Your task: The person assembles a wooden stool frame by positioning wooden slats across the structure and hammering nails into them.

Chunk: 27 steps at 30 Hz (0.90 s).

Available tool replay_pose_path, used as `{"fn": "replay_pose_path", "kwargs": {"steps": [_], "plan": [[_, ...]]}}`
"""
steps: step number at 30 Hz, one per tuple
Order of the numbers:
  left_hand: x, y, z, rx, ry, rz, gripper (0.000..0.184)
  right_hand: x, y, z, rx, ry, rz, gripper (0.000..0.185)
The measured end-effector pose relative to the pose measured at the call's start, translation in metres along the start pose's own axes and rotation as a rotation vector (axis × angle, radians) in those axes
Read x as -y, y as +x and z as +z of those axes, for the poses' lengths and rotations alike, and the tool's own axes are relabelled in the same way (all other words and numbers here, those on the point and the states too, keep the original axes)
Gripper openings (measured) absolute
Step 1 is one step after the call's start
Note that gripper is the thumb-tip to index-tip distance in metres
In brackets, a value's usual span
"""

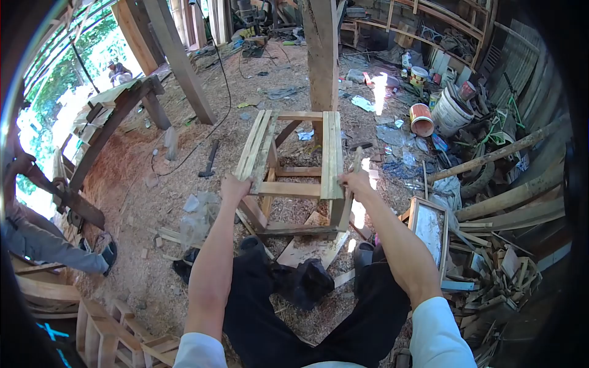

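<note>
A wooden stool frame [293, 189] stands upright on the floor between my knees, with pale slats along its two top sides. My left hand [236, 187] is closed on the near end of the left slats [255, 146]. At the near end of the right slats [331, 156], my right hand [356, 184] grips the frame's edge. Just beyond that hand shows a hammer [362, 146] with a dark head and pale handle; whether my fingers also touch its handle I cannot tell. Another hammer [210, 161] lies on the floor left of the frame.
A wooden post [321, 61] rises right behind the frame. Buckets [453, 111], poles and scrap wood crowd the right side. Another person's leg [61, 248] reaches in from the left. More wooden frames [101, 331] stand at lower left. A cable [216, 126] crosses the sawdust-covered floor.
</note>
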State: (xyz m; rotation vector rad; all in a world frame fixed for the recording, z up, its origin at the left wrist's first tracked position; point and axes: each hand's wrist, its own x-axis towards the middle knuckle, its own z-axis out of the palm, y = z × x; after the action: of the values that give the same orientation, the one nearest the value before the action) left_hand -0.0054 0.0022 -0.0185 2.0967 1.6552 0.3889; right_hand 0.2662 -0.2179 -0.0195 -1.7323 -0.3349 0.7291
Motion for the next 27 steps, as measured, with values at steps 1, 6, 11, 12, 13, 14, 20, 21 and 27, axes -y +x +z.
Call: {"fn": "replay_pose_path", "kwargs": {"steps": [1, 6, 11, 12, 13, 14, 20, 21, 27], "plan": [[-0.016, -0.011, -0.007, 0.008, 0.016, -0.017, 0.080, -0.006, 0.014, -0.006, -0.033, -0.033, -0.015, 0.025], [-0.034, -0.008, 0.005, 0.269, 0.100, -0.053, 0.094, 0.010, 0.003, -0.035, -0.106, 0.004, -0.005, 0.040], [-0.029, -0.016, -0.009, 0.574, 0.002, 0.046, 0.081, 0.001, -0.004, -0.045, -0.100, -0.120, -0.034, 0.030], [-0.031, -0.017, -0.004, 0.353, 0.029, 0.033, 0.074, 0.002, -0.006, -0.044, -0.085, -0.135, -0.041, 0.030], [-0.030, -0.018, -0.003, 0.131, 0.058, 0.019, 0.066, 0.002, -0.005, -0.045, -0.083, -0.137, -0.043, 0.030], [-0.030, -0.024, 0.004, -0.046, 0.103, 0.077, 0.055, 0.002, -0.005, -0.047, -0.044, -0.158, -0.035, 0.031], [-0.064, -0.045, 0.000, 0.127, 0.215, 0.517, 0.053, -0.004, -0.004, -0.045, -0.061, -0.182, -0.091, 0.027], [-0.064, -0.045, 0.005, 0.127, 0.217, 0.522, 0.053, -0.003, -0.006, -0.044, -0.070, -0.171, -0.091, 0.027], [-0.079, -0.065, 0.025, 0.358, 0.331, 0.990, 0.059, 0.005, -0.016, -0.039, -0.090, -0.170, -0.073, 0.033]]}}
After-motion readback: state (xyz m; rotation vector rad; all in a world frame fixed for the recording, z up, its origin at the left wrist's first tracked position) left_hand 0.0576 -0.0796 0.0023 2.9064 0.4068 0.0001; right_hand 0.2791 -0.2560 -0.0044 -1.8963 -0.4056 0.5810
